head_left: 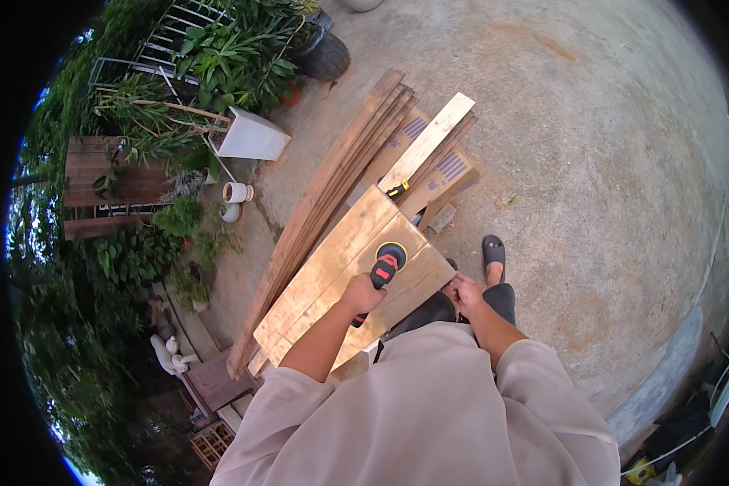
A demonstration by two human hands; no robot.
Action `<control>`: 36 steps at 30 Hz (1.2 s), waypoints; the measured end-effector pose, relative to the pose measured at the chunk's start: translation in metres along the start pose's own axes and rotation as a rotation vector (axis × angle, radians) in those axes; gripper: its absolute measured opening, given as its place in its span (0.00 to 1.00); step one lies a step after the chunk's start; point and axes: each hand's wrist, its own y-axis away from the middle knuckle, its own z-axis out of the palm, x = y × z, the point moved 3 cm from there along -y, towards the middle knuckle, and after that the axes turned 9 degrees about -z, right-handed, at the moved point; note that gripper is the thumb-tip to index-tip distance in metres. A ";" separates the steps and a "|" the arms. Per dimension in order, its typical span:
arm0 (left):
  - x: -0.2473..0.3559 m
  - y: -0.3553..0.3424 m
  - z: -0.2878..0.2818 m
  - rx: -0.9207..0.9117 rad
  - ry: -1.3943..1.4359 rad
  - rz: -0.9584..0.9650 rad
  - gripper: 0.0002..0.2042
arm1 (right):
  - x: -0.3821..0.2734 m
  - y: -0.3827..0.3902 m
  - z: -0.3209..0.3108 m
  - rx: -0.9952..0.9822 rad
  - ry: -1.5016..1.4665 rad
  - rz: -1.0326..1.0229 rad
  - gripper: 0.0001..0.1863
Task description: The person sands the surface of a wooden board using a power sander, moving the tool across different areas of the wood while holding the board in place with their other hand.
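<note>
My left hand (362, 295) is wrapped round the grip of a black and red orbital sander (385, 269). The sander's round pad, with a yellow rim, rests on a light wooden panel (332, 283) made of boards side by side. At the panel's right corner, my right hand (466, 295) grips the edge, its fingers partly hidden by the angle. The panel lies slantwise in front of me, and what holds it up is mostly out of sight beneath it.
Long brown planks (324, 206) lie stacked along the panel's far left side. Beyond it are a pale board (429, 138), printed cardboard (449, 170) and a yellow and black tool (398, 189). Potted plants and a white planter (253, 136) stand at the left on concrete.
</note>
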 end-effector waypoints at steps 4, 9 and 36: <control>-0.002 0.002 0.000 -0.009 -0.004 0.004 0.19 | -0.005 0.003 0.001 0.016 0.027 0.005 0.21; -0.008 0.002 0.000 0.008 -0.019 -0.008 0.19 | -0.008 0.004 0.002 -0.001 0.035 0.019 0.21; -0.086 0.030 0.006 -0.021 0.072 -0.166 0.17 | -0.003 -0.001 -0.006 -0.004 0.001 0.011 0.17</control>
